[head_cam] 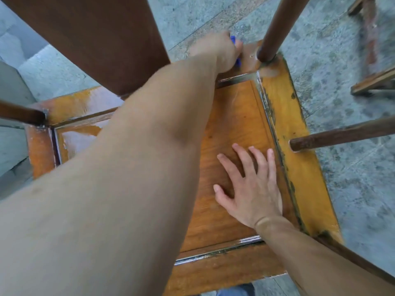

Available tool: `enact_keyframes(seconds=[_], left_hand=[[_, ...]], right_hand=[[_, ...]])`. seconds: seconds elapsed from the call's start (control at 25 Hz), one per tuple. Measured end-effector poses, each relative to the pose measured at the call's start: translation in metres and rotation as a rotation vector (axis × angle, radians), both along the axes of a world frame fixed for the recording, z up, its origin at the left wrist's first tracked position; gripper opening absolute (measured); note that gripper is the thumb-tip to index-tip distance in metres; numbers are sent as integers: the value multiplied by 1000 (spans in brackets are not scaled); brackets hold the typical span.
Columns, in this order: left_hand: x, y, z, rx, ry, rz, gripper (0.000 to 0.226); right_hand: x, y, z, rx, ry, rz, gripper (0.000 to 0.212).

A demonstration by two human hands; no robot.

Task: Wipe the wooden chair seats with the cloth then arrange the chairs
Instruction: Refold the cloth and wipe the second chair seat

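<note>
At far corner of seat (239,129): left hand (215,51), fingers clenched on blue cloth (85,42), mostly hidden, rubbing beside a post (277,28). Mid-panel: right hand (250,186), fingers released and spread flat, bracing the chair. Condition: wet sheen on left panel and far corner; dark grime along right groove. Advice: keep the brace firm, work cloth into corner joints and grooves, then sweep toward dry centre.
</note>
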State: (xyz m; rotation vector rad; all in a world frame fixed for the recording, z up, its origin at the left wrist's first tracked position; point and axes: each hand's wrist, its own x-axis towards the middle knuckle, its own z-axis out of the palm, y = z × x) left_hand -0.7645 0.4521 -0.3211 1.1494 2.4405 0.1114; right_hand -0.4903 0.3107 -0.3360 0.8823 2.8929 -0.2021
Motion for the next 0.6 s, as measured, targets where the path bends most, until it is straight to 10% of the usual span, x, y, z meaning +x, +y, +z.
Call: enact_keyframes(seconds=[0.28, 0.6], left_hand=[[70, -138, -17, 276, 277, -151, 47], [122, -447, -5, 60, 382, 425, 57]], right_hand=[[1, -1, 1, -26, 28, -11, 67], [3, -4, 4, -30, 11, -16, 67]])
